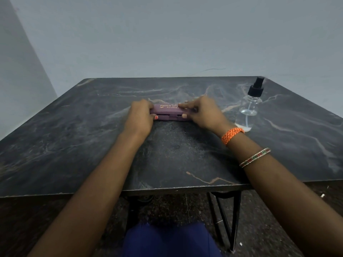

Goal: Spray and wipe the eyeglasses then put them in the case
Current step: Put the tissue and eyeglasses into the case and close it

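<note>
A purple eyeglass case (169, 111) with gold lettering lies in the middle of the dark marble table (74, 127). A narrow gap shows along its front, between lid and base. My left hand (140, 115) grips its left end, thumb on the front edge. My right hand (201, 113) grips its right end, fingers over the lid and thumb on the front. The eyeglasses and any cloth are out of sight.
A clear spray bottle (249, 108) with a black pump top stands to the right of my right hand, near the table's far right corner. A grey wall rises behind the table. Black table legs (228, 219) show below the front edge.
</note>
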